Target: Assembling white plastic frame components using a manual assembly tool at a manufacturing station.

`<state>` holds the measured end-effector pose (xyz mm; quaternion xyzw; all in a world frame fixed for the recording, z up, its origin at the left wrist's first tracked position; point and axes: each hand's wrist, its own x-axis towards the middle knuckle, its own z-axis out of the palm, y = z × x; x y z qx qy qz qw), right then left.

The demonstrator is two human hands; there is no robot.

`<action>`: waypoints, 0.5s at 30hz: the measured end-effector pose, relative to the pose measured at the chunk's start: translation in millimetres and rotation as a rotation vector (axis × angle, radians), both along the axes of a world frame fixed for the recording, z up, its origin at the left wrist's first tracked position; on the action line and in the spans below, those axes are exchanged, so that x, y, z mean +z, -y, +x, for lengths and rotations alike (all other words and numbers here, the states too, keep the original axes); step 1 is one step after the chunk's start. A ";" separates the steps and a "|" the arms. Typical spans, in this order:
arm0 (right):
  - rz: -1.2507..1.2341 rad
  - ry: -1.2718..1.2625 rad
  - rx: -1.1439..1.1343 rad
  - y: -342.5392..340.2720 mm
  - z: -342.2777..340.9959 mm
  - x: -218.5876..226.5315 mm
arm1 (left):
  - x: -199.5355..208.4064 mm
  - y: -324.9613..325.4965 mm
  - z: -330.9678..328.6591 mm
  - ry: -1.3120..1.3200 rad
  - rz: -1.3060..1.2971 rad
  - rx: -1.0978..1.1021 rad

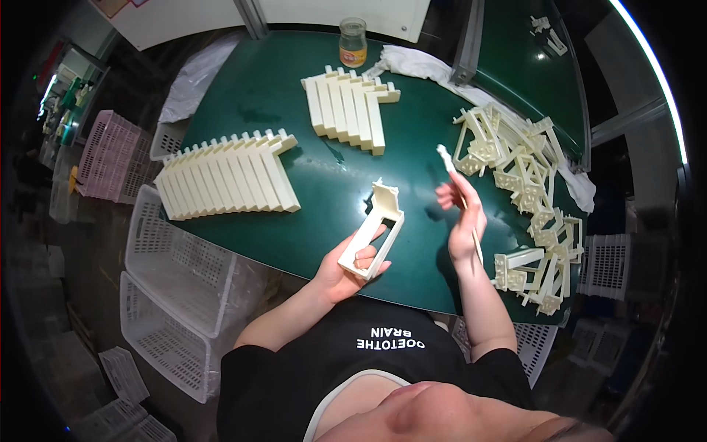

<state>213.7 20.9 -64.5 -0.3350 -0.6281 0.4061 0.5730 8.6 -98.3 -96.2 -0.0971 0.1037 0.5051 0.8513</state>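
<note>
A cream plastic frame [385, 202], long and hollow with a raised end panel, is gripped in my left hand [335, 274] above the green table, its panel end pointing away from me. Some of my fingers show through the frame's opening. My right hand [465, 228] is closed around a thin stick with a white tip [446, 159]; the tip points up and away, and the stick's other end runs down past my wrist. The stick and the frame are apart. Whether the tip is bristle or wrapped cloth, I cannot tell.
Similar cream parts stand in a long row [228, 177] at left and a shorter row [346, 110] at the back. A jumbled heap of frames [541, 199] lies right, by a white cloth [416, 62]. A glass jar [353, 44] stands behind; white crates [180, 261] flank the green table [258, 247].
</note>
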 end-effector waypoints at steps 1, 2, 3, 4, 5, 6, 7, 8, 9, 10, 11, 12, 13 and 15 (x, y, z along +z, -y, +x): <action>-0.019 0.046 -0.036 18.0 9.0 5.9 | 1.6 -0.9 7.2 0.011 -0.009 -0.005; -0.036 0.092 -0.079 34.9 17.3 9.0 | 7.6 -3.9 15.8 -0.077 0.044 0.038; -0.085 0.072 -0.063 48.6 24.5 6.3 | 11.0 -8.2 23.8 -0.165 0.101 0.077; -0.132 0.046 -0.044 59.2 28.6 3.3 | 9.4 -12.3 31.2 -0.161 0.101 0.063; -0.180 0.066 -0.038 67.2 27.0 2.8 | 7.4 -15.9 38.7 -0.302 0.141 0.127; 0.064 0.230 -0.050 67.0 22.9 -0.2 | 6.2 -17.9 44.6 -0.446 0.180 0.190; 0.103 0.409 -0.038 71.8 16.7 10.4 | 3.0 -17.7 47.8 -0.441 0.228 0.212; 0.141 0.586 -0.023 76.2 11.1 21.2 | 1.4 -18.3 52.1 -0.445 0.225 0.205; 0.168 0.631 -0.051 77.4 8.0 19.8 | 0.5 -19.5 57.7 -0.515 0.224 0.228; 0.195 0.675 -0.077 76.2 6.7 17.3 | 0.4 -20.1 60.9 -0.586 0.224 0.253; 0.164 0.684 -0.079 73.7 8.8 11.5 | 0.8 -19.2 57.7 -0.602 0.232 0.228; 0.204 0.675 -0.054 67.9 11.9 6.7 | -2.3 -17.2 60.5 -0.609 0.230 0.225; 0.180 0.624 -0.033 67.6 16.8 0.5 | -8.0 -14.2 65.1 -0.714 0.262 0.285; 0.150 0.569 -0.010 69.2 17.7 0.6 | -12.0 -10.5 66.5 -0.844 0.349 0.358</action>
